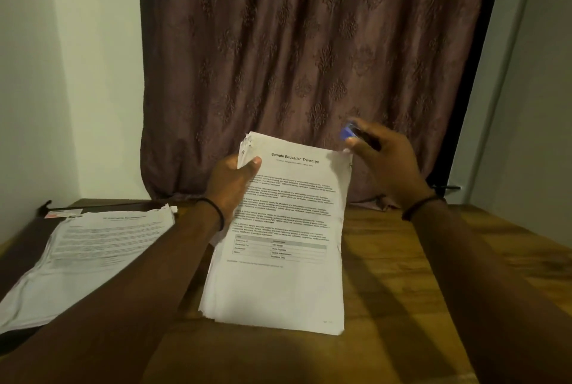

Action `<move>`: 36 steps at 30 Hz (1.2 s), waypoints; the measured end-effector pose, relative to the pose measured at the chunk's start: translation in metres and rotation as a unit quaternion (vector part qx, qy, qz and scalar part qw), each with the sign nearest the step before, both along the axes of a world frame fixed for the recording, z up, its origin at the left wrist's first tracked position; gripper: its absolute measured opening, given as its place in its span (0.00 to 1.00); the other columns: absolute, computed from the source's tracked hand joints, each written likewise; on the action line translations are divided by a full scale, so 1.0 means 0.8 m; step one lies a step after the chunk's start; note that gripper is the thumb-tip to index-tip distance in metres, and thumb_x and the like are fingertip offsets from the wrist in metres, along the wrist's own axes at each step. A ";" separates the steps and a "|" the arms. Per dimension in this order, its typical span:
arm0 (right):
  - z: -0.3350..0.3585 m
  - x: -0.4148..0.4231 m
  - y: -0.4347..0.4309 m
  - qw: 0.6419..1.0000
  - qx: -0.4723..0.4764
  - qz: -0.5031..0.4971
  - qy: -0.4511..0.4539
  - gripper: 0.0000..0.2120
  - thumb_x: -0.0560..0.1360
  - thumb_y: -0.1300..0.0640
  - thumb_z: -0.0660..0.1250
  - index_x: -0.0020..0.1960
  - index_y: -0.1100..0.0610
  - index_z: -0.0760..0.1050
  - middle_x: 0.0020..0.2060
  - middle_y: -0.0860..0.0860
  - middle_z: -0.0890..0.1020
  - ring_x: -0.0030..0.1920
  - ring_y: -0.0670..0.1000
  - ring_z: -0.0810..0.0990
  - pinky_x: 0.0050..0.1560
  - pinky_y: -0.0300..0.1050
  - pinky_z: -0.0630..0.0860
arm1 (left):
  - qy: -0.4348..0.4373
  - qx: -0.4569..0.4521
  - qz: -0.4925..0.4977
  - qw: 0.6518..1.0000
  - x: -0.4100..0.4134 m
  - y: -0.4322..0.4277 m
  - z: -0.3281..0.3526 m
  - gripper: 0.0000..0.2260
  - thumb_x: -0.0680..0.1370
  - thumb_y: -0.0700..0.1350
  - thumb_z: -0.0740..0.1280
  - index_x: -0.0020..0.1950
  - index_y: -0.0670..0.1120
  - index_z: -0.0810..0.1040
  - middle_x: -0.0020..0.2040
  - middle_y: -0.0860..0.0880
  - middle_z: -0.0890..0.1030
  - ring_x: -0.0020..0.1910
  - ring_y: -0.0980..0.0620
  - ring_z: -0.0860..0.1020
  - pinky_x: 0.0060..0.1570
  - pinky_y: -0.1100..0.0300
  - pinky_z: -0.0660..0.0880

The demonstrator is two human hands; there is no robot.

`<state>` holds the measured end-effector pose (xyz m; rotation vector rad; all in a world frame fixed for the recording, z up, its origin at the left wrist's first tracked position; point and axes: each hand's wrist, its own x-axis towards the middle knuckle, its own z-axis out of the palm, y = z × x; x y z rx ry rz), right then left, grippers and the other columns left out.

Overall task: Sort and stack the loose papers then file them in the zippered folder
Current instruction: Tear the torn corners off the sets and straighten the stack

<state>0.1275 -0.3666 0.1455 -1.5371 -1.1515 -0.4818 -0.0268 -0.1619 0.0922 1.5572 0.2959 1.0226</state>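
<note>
The left hand gripped a thick stack of flat white papers on the wooden counter. The right hand pinched a small blue thing.

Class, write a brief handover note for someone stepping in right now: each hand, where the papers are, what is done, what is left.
Left hand grips the transcript stack by its top left corner; the stack stands tilted, bottom edge on the table.
Right hand holds a small blue object, blurred, by the stack's top right corner.
A second pile lies flat at the table's left.
Done: papers gathered into two piles.
Left: finish this stack, then file both; no folder clearly in view.
</note>
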 end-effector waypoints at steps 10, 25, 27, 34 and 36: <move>0.062 -0.054 0.030 0.955 -0.241 -0.028 -0.169 0.21 0.72 0.51 0.74 0.64 0.49 0.79 0.53 0.46 0.80 0.48 0.46 0.78 0.44 0.37 0.75 | -0.025 0.114 0.028 0.993 -0.035 0.003 0.018 0.08 0.80 0.44 0.65 0.55 0.43 0.80 0.43 0.50 0.83 0.44 0.51 0.82 0.45 0.61 0.80; 0.075 -0.050 0.025 0.920 -0.355 -0.049 -0.161 0.17 0.72 0.48 0.74 0.59 0.53 0.82 0.52 0.48 0.85 0.47 0.48 0.82 0.48 0.48 0.82 | -0.047 0.144 0.038 0.988 -0.051 0.000 0.028 0.05 0.80 0.43 0.65 0.47 0.48 0.81 0.37 0.57 0.83 0.35 0.62 0.81 0.38 0.68 0.78; 0.073 -0.049 0.027 0.913 -0.371 -0.057 -0.157 0.17 0.74 0.49 0.73 0.60 0.53 0.81 0.52 0.49 0.84 0.48 0.49 0.81 0.45 0.44 0.80 | -0.045 0.144 0.044 0.988 -0.051 0.002 0.027 0.05 0.80 0.43 0.65 0.47 0.49 0.80 0.39 0.56 0.83 0.37 0.61 0.81 0.40 0.66 0.78; 0.061 -0.052 0.031 0.870 -0.394 -0.181 -0.235 0.09 0.78 0.46 0.67 0.49 0.51 0.80 0.40 0.46 0.80 0.39 0.47 0.77 0.33 0.40 0.70 | -0.039 0.153 0.035 0.987 -0.050 -0.003 0.024 0.05 0.80 0.42 0.65 0.48 0.46 0.80 0.38 0.56 0.81 0.34 0.66 0.80 0.35 0.73 0.74; 0.052 -0.054 0.031 0.861 -0.386 -0.209 -0.256 0.10 0.79 0.45 0.65 0.49 0.50 0.79 0.39 0.45 0.79 0.40 0.49 0.77 0.33 0.40 0.70 | -0.041 0.152 0.039 0.987 -0.049 -0.003 0.022 0.05 0.80 0.42 0.66 0.46 0.45 0.80 0.37 0.55 0.81 0.33 0.67 0.79 0.35 0.72 0.73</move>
